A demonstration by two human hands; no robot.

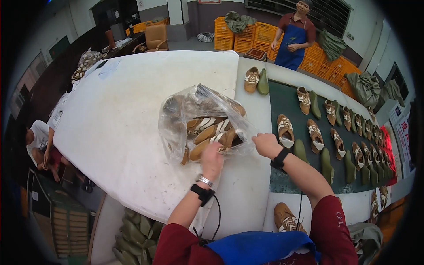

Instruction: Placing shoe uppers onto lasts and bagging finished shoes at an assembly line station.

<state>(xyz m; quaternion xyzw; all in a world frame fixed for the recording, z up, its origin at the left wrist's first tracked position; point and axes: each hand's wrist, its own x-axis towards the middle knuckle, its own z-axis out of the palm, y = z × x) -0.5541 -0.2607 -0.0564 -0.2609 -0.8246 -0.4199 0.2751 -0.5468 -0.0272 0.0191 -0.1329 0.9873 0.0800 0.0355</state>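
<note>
Left hand [212, 157]: reaches into the mouth of a crumpled clear plastic bag [176, 117], fingers curled out of sight among the tan leather shoes with white stripes [211, 130] inside; whether it grips 1 of them cannot be told. A silver bracelet and a black wrist strap sit on that forearm.

Right hand [266, 144]: fingers pinched on the right edge of the bag's opening, holding the plastic aside. A black wrist strap also on this arm.

Bag lies on the white padded worktable [119, 115], near its right edge, just in front of the person. At least 3 shoes show through the plastic, lying on their sides, toes pointing left and down.

Right of the table: a dark green conveyor belt [289, 104] carrying more tan-and-white shoes [285, 130], each beside an olive-green plastic shoe last [300, 150], in rows running off toward the right rim. 1 shoe-and-last pair [256, 80] rests on the white strip at the belt's far end. Another tan shoe [285, 217] sits close to the person's right elbow.

Far side: a person in a blue apron [293, 42] stands before stacked orange plastic crates [247, 37]. Lower left: a bin of olive-green lasts [137, 234] under the table edge.
</note>
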